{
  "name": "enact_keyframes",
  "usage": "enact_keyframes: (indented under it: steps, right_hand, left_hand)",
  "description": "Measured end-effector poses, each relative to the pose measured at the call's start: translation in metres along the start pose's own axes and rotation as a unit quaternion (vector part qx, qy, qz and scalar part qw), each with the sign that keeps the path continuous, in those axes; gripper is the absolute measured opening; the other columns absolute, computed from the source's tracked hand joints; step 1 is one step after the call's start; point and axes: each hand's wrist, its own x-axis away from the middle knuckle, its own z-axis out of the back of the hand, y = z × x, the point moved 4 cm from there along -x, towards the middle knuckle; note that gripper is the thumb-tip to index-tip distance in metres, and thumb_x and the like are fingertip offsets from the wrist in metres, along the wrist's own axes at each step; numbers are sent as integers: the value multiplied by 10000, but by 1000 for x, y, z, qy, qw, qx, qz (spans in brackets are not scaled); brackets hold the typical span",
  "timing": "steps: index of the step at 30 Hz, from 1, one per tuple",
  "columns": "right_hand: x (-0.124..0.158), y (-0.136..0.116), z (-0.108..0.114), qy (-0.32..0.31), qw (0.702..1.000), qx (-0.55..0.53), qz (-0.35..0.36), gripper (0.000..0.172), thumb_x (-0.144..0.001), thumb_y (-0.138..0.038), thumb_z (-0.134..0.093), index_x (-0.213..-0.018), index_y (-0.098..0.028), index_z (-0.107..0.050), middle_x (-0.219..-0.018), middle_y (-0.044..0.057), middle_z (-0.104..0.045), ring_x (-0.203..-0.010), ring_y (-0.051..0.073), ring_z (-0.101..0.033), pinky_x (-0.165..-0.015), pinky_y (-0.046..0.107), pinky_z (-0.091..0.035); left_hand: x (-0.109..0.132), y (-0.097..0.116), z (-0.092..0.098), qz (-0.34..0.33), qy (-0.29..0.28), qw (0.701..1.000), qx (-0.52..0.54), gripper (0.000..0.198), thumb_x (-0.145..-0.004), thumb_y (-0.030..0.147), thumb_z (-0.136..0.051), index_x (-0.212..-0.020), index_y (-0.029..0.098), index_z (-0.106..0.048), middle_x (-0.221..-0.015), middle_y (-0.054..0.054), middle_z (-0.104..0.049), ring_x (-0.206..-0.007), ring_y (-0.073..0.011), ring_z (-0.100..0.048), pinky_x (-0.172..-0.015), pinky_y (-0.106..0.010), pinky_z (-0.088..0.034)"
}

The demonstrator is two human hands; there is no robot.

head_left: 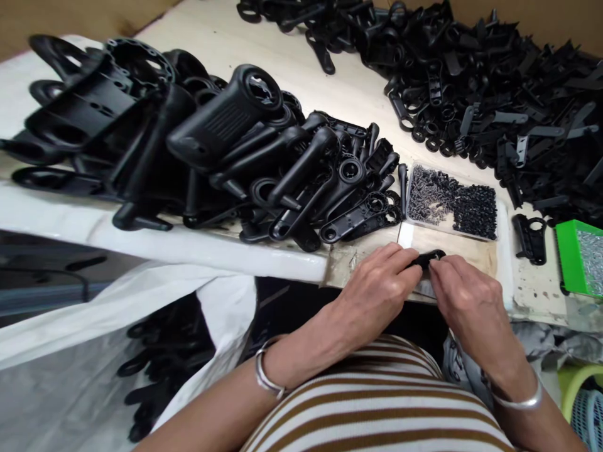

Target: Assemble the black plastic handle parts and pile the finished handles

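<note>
Close to the table's front edge, my left hand (pixel 379 285) is closed on a small black plastic part (pixel 426 258) with a rounded, ring-like end. My right hand (pixel 466 295) has its thumb and fingers pinched together at the right end of that part. Whatever those fingertips hold is too small or hidden to name. Just beyond my hands stands a clear shallow tray (pixel 452 201) of small silvery springs or screws on the left and tiny black pieces on the right. A pile of black plastic handle-like parts (pixel 282 163) lies to the left of it.
Larger black housings (pixel 103 100) are heaped at the far left. A big pile of black parts (pixel 471 81) covers the back right. A green bin (pixel 579 257) of small metal pieces stands right of a lone black part (pixel 531 238). Below left hangs a white sack (pixel 226 314) with black parts.
</note>
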Motion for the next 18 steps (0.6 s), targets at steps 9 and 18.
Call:
enact_keyframes:
  steps: [9, 18]
  right_hand:
    - [0, 23, -4, 33, 981, -173, -84, 184, -949, -230, -513, -913, -175, -685, -856, 67, -737, -749, 196, -701, -693, 306, -527]
    - [-3, 15, -2, 8, 994, -85, -66, 225, -955, -201, -468, -925, -148, -684, -850, 102, -734, -700, 207, -692, -646, 311, -509]
  left_hand:
    - [2, -3, -1, -18, 30, 999, 2, 319, -947, 63, -392, -822, 133, -676, -925, -102, -691, -796, -191, -593, -742, -313, -536]
    - [0, -3, 1, -20, 22, 999, 17, 355, -951, 59, -357, -814, 125, -678, -927, -114, -689, -809, -201, -594, -743, -317, -541]
